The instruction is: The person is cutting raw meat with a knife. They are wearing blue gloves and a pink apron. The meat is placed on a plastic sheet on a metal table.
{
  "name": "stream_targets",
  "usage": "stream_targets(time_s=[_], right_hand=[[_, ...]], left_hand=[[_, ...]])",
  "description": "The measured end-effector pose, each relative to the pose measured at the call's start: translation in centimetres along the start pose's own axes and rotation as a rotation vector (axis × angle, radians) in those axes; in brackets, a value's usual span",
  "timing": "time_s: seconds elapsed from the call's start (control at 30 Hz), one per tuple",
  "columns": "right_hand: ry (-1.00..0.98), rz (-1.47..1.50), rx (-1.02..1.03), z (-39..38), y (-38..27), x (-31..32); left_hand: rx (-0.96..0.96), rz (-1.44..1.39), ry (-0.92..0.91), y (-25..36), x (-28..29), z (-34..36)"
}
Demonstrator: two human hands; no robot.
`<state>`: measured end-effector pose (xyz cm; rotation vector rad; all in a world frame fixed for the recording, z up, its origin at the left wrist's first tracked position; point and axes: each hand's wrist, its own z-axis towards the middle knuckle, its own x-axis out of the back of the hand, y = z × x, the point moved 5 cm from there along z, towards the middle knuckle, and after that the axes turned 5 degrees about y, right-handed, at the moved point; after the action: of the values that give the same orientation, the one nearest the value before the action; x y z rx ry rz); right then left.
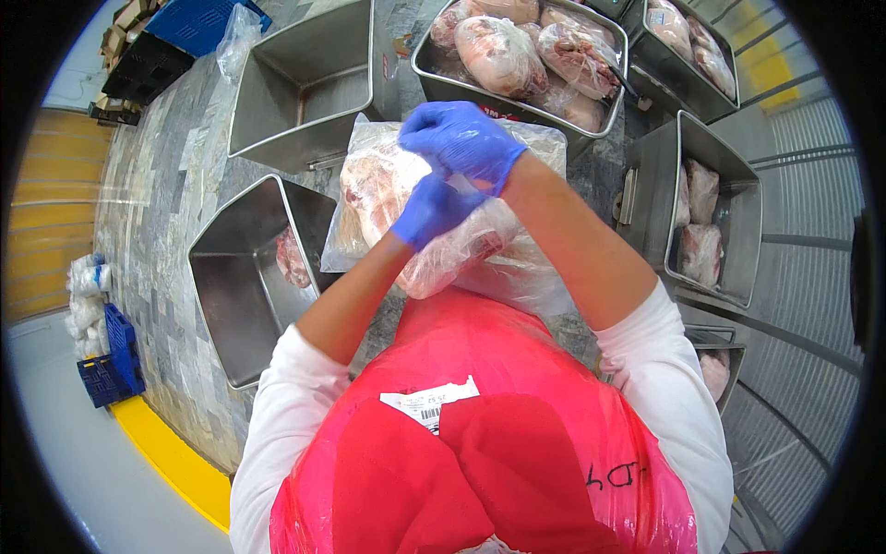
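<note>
Left of the bagged meat (374, 189) stand metal bins (242, 286); left hand (432, 210) and right hand (469, 140) overlap, their grip I cannot tell.

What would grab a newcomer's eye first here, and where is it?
Probably the two blue-gloved hands near the centre: the right hand just beyond the left hand, close together over a plastic-wrapped piece of meat. Next, the bright pink-red apron filling the lower middle. Then the metal bin at the top, right of centre, heaped with large meat pieces.
</note>
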<state>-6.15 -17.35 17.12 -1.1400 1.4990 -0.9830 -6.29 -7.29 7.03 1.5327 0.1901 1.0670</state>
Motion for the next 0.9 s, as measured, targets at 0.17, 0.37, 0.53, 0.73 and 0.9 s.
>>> stream_targets(time_s=[0.17,0.37,0.53,0.73,0.9], right_hand=[[0.490,-0.177,0.367,-2.8,2.2,8.6],[0.695,-0.422,0.172,-12.9,19.6,12.0],[0.713,-0.714,0.356,-14.0,27.9,14.8],[0.681,-1.052,-0.004,-7.8,27.8,20.6],[0.775,-0.757,0.600,2.9,10.9,14.8]], left_hand=[[0.255,-0.187,-0.173,0.8,-2.9,2.2],[0.308,-0.319,-0.264,3.9,-4.0,1.8],[0.221,-0.243,-0.429,5.7,-9.0,1.7],[0.153,-0.013,-0.407,-2.4,-12.0,-3.6],[0.566,-0.450,-0.124,2.3,-1.3,-1.7]])
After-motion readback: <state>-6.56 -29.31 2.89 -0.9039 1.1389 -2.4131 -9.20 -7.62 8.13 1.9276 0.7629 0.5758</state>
